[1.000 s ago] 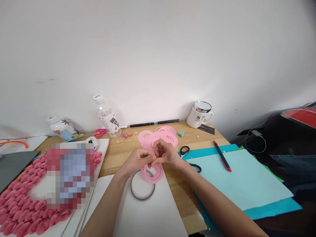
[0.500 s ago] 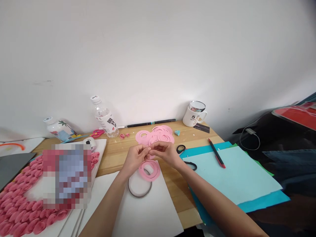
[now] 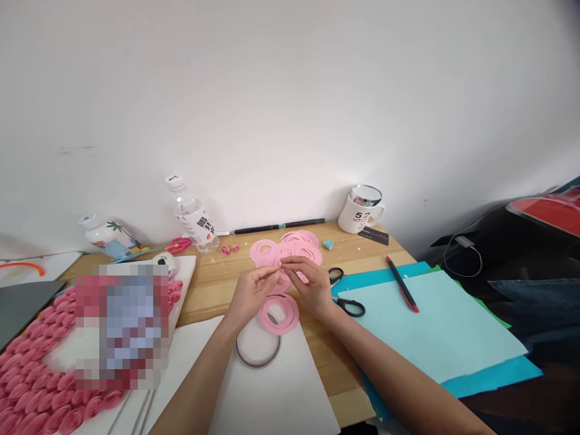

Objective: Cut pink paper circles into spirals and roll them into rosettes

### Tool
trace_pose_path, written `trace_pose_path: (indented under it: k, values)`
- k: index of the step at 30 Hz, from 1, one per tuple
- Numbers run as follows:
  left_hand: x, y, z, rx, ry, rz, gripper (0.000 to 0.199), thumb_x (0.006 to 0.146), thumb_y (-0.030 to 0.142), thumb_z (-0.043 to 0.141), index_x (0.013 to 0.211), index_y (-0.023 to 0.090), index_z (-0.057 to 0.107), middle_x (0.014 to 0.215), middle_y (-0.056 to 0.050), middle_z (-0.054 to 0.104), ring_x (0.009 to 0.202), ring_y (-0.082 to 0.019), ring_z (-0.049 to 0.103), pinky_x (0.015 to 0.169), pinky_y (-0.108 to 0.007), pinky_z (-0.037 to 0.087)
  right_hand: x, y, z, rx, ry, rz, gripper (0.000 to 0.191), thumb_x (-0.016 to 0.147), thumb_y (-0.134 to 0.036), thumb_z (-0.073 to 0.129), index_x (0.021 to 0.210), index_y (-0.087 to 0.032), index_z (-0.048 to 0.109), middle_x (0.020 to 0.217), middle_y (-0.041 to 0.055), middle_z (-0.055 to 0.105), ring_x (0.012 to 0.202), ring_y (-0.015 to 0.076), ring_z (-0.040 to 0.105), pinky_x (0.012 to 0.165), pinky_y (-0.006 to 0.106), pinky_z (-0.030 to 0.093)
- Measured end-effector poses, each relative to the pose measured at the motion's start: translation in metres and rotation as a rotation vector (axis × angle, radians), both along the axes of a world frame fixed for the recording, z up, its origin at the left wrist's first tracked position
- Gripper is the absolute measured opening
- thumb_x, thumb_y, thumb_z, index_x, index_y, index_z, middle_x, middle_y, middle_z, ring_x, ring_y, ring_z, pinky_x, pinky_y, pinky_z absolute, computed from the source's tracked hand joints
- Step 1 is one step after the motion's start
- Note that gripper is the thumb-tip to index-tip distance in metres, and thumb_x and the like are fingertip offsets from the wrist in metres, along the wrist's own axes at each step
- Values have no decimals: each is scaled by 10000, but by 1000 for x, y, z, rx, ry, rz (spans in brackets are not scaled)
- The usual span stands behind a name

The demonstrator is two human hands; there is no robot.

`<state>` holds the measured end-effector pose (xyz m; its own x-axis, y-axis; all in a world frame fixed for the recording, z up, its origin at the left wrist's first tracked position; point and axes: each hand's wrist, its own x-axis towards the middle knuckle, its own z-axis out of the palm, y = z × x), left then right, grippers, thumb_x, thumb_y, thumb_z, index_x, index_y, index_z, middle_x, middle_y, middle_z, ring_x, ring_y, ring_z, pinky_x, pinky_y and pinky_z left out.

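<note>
My left hand (image 3: 254, 293) and my right hand (image 3: 310, 287) meet above the front of the table, thumbs and fingers pinched together. Between the fingertips is the small end of a pink paper strip, mostly hidden. Just below them shows a pink paper spiral (image 3: 293, 315); whether it joins the pinched end I cannot tell. It overlaps a thin grey-rimmed ring (image 3: 257, 365) lying on white paper (image 3: 272, 402). Behind my fingers spreads a pile of pink paper spirals (image 3: 301, 241). Black-handled scissors (image 3: 351, 307) lie right of my right hand.
Pink paper roses (image 3: 40, 374) cover a board at left. Along the wall stand a water bottle (image 3: 197, 220), a black pen (image 3: 278, 226) lying flat, and a white mug (image 3: 356, 212). Light blue paper (image 3: 435, 326) with a red-and-black pen (image 3: 402, 284) lies at right.
Both hands have shifted slightly, with the right hand's fingers straighter and turned more downward. The pink spiral below them has moved a little to the right. The view has shifted slightly.
</note>
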<state>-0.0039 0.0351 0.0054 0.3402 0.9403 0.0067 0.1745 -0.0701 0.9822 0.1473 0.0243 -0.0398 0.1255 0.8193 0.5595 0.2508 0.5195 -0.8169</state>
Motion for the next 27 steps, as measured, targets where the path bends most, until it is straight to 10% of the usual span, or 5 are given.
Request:
trace_pose_path:
  k: [8, 27]
  values:
    - [1, -1, 8, 28, 37, 49, 230, 752, 318, 565, 618, 149, 647, 616, -20, 641, 603, -138, 584, 578, -222, 472, 4, 5, 6, -371, 460, 128, 240, 684, -333, 689, 874, -186, 680, 956, 75, 703, 692, 169, 669, 741, 366, 557]
    - [-7, 4, 4, 25, 27, 28, 245, 744, 313, 550, 570, 150, 606, 590, -18, 616, 602, -140, 564, 612, -238, 463, 2, 9, 1, -433, 569, 96, 224, 562, -336, 778, 658, -173, 658, 585, 6, 658, 523, 132, 604, 569, 294, 542]
